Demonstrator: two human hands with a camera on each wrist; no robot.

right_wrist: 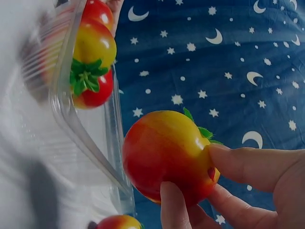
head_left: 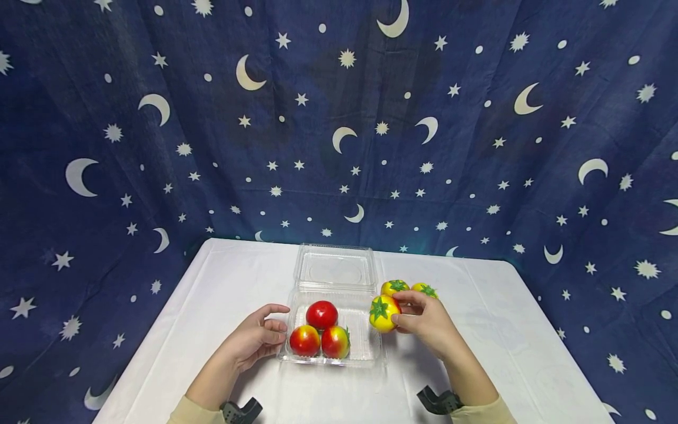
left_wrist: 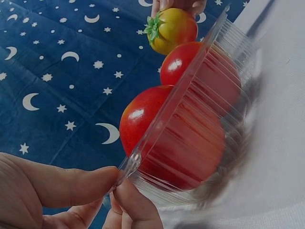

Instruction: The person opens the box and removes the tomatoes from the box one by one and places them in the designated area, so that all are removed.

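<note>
A navy moon-and-star curtain (head_left: 318,147) backs a white-covered table (head_left: 503,341), where a clear plastic container (head_left: 364,341) stands open, its lid (head_left: 335,268) at twelve o'clock. At nine, a left hand (head_left: 254,337) pinches the rim; at three, a right hand (head_left: 430,324) clasps a red-and-yellow fruit (head_left: 384,314) between thumb and fingers. Three similar fruits (head_left: 322,315) sit inside, toward seven; two others (head_left: 395,287) lie at two.

A dark blue cloth (head_left: 312,138), printed with pale crescents, stars, bursts and dots, hangs in loose folds behind a white-covered table (head_left: 503,335) and along its two sides
</note>
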